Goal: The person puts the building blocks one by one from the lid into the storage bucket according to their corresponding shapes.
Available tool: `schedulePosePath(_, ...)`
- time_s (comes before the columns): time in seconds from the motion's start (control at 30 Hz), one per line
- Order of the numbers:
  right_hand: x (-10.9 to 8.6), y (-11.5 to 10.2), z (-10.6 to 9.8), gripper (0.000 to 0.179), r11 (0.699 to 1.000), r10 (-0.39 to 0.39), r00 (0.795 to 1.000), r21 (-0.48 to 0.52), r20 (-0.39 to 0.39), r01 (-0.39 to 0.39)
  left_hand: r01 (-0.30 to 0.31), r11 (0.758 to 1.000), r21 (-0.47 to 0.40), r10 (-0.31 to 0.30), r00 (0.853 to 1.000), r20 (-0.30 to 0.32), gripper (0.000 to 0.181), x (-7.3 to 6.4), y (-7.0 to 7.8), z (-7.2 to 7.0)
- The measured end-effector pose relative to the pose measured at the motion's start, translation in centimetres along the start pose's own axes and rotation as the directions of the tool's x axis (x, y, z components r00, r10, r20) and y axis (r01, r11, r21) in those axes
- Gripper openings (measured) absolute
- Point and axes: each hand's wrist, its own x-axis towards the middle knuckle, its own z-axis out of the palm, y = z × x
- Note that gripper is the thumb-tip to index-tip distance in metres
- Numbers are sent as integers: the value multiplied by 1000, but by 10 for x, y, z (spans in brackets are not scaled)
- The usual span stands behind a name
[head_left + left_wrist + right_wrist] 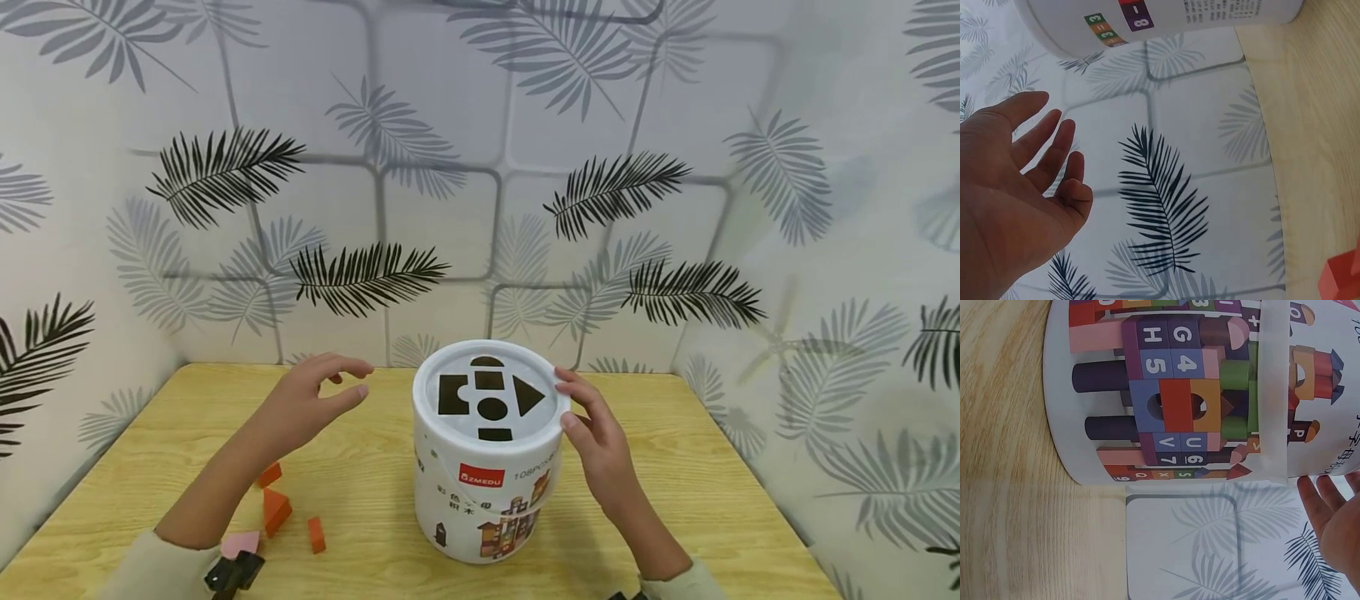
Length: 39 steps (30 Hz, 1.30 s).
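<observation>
Sleeves (157, 571), pale, are nearest to the cam, on the near side of the tub (486, 454); black wrist gear (235, 572) sits on the L one. Said tub stands upright on the wood-look table (367, 492) and is white, w/ a red label (482, 476) and pics of toy bldgs on its front. Its lid (459, 432) is on, w/ dark holes of diff. shapes: triangle, circle, square, etc. One whitish handle (1275, 394) hangs across the tub's side.

R hand (603, 442) is at the right of the tub; thumb and fingers are spread apart, and the tips touch the rim area. L hand (307, 404) hangs in air left of the tub, apart from it; fingers are loosely bent, thumb separate from them. Both hands are apart from each other, w/ the tub btw. them.

Also left of the tub, below the L forearm or near it, lie three orange blocks (276, 510) and one pink block (240, 544), partly hidden by the wrist gear. Behind the tub hangs a leaf-pattern cloth (442, 217).
</observation>
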Motion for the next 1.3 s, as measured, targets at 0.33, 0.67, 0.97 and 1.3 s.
schedulePosePath(0.33, 0, 1, 0, 33, 1000, -5, 1000, 6, -7, 5, 101, 993, 57, -100, 995, -13, 35, -36, -45, -13)
schedulePosePath(0.67, -1, 1, 0, 34, 1000, 16, 1000, -6, -3, -16, 215, 970, 114, -215, 977, -10, 42, -68, -89, -18)
schedulePosePath(0.97, 0, 1, -1, 34, 1000, 0, 1000, 3, 4, 0, 293, 938, 187, -310, 948, 71, 48, -83, -120, -18)
schedulePosePath(1.3, 0, 2, 0, 34, 1000, -2, 1000, 13, 4, 2, 311, 915, 258, -354, 924, 141, 52, -85, -139, -15)
